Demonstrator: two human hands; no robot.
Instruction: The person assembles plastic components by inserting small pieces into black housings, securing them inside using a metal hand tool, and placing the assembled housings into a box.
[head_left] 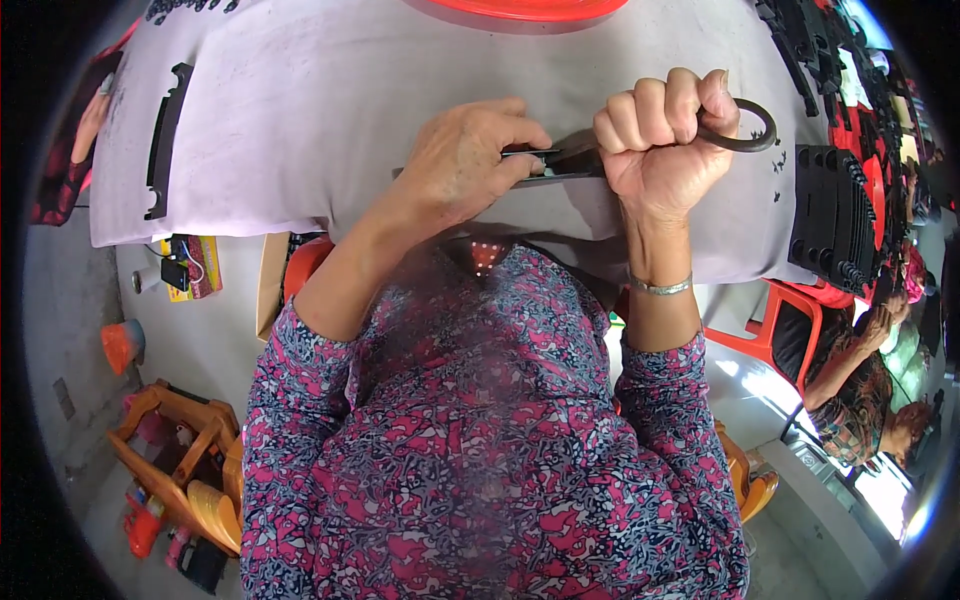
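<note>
Near the table's front edge, my right hand [665, 140] is closed around a pair of dark scissors [573, 148]. One handle loop sticks out to the right of the fist, and the blades point left toward my other hand. My left hand [465, 160] pinches a thin black strip [572, 178] between thumb and fingers. The scissor tips reach the strip beside the left fingertips; whether the blades are apart is too small to tell. Part of the strip is hidden by my left hand.
A grey cloth covers the table [330, 100]. A long notched black piece [165, 145] lies at left, a red tray [530, 10] at the far edge. Stacked black parts [830, 220] and small black bits [780, 165] lie at right. Another person's hand [90, 125] shows far left.
</note>
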